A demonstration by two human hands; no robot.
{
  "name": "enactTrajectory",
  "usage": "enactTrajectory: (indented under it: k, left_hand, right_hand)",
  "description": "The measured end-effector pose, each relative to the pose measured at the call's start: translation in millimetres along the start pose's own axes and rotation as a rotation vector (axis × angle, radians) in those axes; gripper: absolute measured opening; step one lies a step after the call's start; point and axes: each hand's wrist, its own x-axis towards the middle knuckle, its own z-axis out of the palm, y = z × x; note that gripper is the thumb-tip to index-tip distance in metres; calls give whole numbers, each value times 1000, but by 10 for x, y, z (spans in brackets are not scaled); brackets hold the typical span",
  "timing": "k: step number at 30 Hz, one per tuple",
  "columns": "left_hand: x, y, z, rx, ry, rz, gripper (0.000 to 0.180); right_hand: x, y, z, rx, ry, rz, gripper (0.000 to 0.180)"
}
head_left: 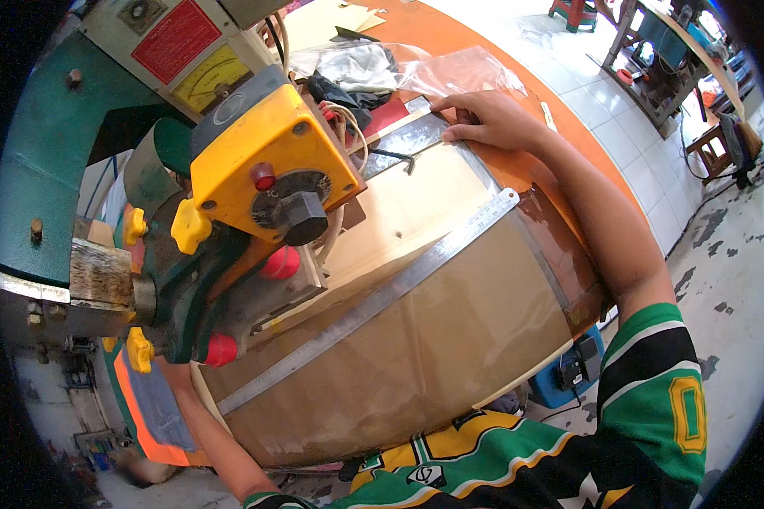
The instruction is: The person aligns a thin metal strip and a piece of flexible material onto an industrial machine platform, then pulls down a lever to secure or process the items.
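Note:
My right hand (488,120) reaches to the far side of the work table and pinches the corner of a grey steel square (416,136) between thumb and fingers. The square lies along the far and right edges of a brown sheet (450,339) spread over the table. A long steel ruler (373,307) lies diagonally across that sheet, untouched. My left forearm (221,450) runs up under a yellow and green machine head (263,178), which hides my left hand.
Red knobs (278,263) and yellow knobs stick out of the machine. Clear plastic bags and dark cloth (373,72) lie beyond my right hand on an orange table. A blue box (569,377) sits on the tiled floor, with benches at the far right.

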Motion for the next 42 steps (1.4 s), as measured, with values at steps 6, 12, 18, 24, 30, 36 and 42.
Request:
enactTrajectory:
  k: [6,12,18,24,30,36,42]
  left_hand:
    - [32,27,41,-43,-126,-41,40]
    - [5,-96,-38,-115,-117,74,47]
    - [124,139,114,-35,-98,247,48]
    - [59,-159,13,38,-29,340,47]
    - [82,-45,56,-60,-21,134,42]
    - [43,-158,-32,-9,26,76,48]
    - [-19,-136,-113,8,-37,-92,44]
  right_hand:
    - [14,83,115,-57,80,-27,54]
    - [26,25,93,-3,77,-15,54]
    - [-18,102,101,11,86,-14,53]
    - [11,4,56,39,47,12,53]
    - [1,22,27,-8,28,48,55]
    - [5,-18,6,24,26,33,55]
    - [28,-45,20,32,16,36,54]
